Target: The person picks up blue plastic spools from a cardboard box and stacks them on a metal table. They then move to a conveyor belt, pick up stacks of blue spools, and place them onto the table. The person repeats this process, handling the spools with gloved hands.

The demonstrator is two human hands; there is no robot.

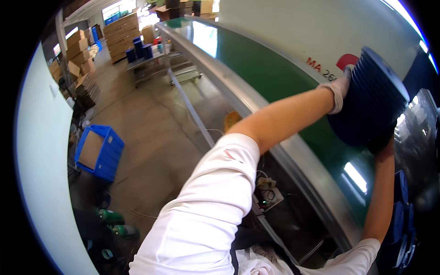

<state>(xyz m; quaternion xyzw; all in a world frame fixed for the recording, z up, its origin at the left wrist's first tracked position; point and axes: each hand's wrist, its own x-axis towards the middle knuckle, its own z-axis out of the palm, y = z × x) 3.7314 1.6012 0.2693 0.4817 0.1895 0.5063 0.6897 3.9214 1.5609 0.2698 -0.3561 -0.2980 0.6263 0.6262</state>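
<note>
Over the near right part of the green conveyor belt, I hold up a thick dark blue ribbed cylinder, tilted. It looks like a stack of round discs or lids, but I cannot tell for sure. My left hand, in a pale glove, grips its left side, with the fingers partly hidden against it. From below, my right hand supports the lower right edge; it is dark and mostly covered by the cylinder.
Several dark blue round pieces stand at the lower right. A metal rail edges the belt, beside a pale machine wall. On the floor at left are a blue crate and green gas cylinders. Cardboard boxes are piled far back.
</note>
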